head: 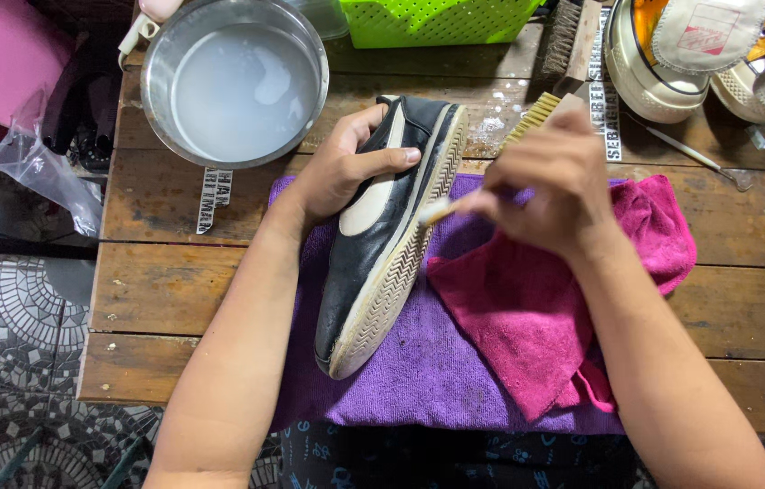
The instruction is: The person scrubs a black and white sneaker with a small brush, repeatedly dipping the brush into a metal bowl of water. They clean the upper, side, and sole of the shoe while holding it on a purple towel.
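A black sneaker (373,254) with a white side stripe and a pale ridged sole lies tilted on its side on a purple towel (428,362). My left hand (346,163) grips the sneaker's upper near the heel end. My right hand (554,186) is closed on a small brush (437,211) whose pale tip touches the sole's edge; the brush is blurred. A magenta cloth (527,308) lies crumpled on the towel, under my right forearm.
A wooden slat table (156,290) holds a metal bowl (236,80) of cloudy water at back left, a green perforated basket (437,20), a wooden scrub brush (532,116), and pale sneakers (672,63) at back right. Tiled floor lies to the left.
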